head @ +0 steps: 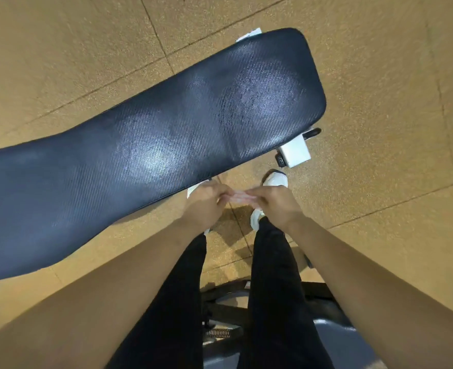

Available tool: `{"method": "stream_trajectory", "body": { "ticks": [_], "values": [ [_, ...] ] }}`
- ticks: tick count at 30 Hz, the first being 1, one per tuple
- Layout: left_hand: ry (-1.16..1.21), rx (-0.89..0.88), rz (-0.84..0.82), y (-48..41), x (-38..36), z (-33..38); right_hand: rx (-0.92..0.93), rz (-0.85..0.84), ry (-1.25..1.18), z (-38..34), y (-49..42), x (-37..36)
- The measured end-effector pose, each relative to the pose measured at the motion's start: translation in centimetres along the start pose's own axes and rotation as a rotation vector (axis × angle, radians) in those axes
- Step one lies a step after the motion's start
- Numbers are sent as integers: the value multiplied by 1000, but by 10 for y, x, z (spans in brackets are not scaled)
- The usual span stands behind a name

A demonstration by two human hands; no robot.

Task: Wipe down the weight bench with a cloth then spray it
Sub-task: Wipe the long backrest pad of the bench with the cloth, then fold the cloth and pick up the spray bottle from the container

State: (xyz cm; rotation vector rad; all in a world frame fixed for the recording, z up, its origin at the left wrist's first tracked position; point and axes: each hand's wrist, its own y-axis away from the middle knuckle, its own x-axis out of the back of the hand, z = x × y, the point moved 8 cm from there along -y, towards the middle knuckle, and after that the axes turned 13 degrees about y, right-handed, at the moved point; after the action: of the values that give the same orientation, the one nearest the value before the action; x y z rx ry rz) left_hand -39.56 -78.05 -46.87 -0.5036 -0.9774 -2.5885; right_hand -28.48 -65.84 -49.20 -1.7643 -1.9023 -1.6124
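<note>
Cloth (236, 198) pinched at both ends, left hand (204, 202) and right hand (276, 206) curled round it, at 5 o'clock of bench (166, 129).

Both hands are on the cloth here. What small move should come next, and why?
Probably lay the cloth flat on the bench and start wiping. The left hand and right hand pinch it between them by the near edge, not yet on the pad, and the pad shows smudged patches.
</note>
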Motion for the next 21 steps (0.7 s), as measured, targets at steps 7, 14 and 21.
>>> {"method": "stream_trajectory", "body": {
  "ticks": [7,14,21],
  "values": [
    [132,-103,-110,8,-4,106,-438,193,-944,41,85,61],
    [245,-244,-227,13,-18,270,-466,339,-1353,68,192,141],
    [331,-113,-370,35,-86,403,-380,474,-1139,110,302,211]
  ]
}}
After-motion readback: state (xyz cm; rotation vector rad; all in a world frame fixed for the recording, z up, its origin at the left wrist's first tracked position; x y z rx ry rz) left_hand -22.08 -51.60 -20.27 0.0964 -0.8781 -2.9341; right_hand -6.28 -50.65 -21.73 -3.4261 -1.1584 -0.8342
